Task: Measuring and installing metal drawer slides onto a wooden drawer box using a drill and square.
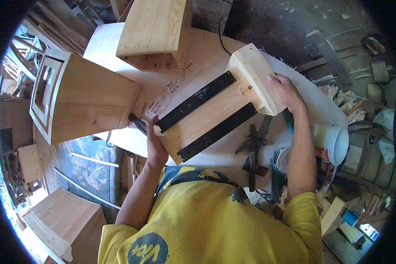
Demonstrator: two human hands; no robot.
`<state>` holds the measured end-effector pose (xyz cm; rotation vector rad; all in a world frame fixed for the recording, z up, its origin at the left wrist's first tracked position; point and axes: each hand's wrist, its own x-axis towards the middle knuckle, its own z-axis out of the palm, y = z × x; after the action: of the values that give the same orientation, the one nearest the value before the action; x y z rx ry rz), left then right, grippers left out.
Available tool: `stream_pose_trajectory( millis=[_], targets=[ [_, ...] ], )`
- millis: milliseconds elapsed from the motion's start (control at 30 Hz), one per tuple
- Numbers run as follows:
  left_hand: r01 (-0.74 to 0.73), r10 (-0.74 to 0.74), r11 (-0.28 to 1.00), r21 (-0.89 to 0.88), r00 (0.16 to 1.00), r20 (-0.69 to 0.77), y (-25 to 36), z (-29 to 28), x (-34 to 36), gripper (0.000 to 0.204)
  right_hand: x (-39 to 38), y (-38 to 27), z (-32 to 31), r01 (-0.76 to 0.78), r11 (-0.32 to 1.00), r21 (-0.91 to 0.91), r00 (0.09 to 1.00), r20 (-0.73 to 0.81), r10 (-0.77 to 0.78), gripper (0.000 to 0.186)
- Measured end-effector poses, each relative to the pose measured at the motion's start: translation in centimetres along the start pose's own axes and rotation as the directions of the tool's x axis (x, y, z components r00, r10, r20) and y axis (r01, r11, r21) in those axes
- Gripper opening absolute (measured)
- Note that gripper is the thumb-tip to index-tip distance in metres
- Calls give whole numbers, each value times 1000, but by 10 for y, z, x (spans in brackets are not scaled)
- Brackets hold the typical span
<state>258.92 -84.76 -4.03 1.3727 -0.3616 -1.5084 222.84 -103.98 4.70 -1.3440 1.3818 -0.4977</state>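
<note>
Wooden assembly [207, 118] spans from left grip [155, 147] to right grip [289, 93].

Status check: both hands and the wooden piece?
Left hand gripping near end, right hand gripping wider end. Wooden piece slanting, black strips facing up. Dark tool nearby.

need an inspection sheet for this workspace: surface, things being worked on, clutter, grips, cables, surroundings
Surface: wide, pale worktop bearing printed marks.
Job's things: pale wooden drawer-like piece, two parallel black strips on its visible face; boxy pale wooden carcass beyond; tapered wooden box at left.
Clutter: dark elongated tool-like object, kind unclear; white plastic bucket at right.
Grips: left grip holds the piece's near end; right grip holds its broader end.
Cables: thin black cable beyond the piece.
Surroundings: pale wood scraps on the right; long wooden lengths upper left.
</note>
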Motion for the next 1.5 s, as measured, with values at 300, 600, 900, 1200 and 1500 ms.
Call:
stream_pose_trajectory(
  millis=[300,600,900,1200,1500],
  targets=[
    [150,-173,925,-349,984,-35,5,3,8,61,-10,7,-8,52,995,-88,999,13,-51,42],
    [-131,114,959,-251,990,-82,7,-6,-38,54,-63,49,10,214,977,-10,946,-247,-210,42],
    [-290,285,954,-75,955,-78,4,-22,-54,69,-100,83,44,311,929,200,882,-425,-204,43],
    [-67,64,932,-357,998,-20,7,-29,-61,70,-110,74,29,63,998,-19,987,-149,-65,54],
    [-360,412,850,383,909,-59,10,-35,-57,96,-92,46,53,326,945,3,905,-291,-311,51]
  ],
)
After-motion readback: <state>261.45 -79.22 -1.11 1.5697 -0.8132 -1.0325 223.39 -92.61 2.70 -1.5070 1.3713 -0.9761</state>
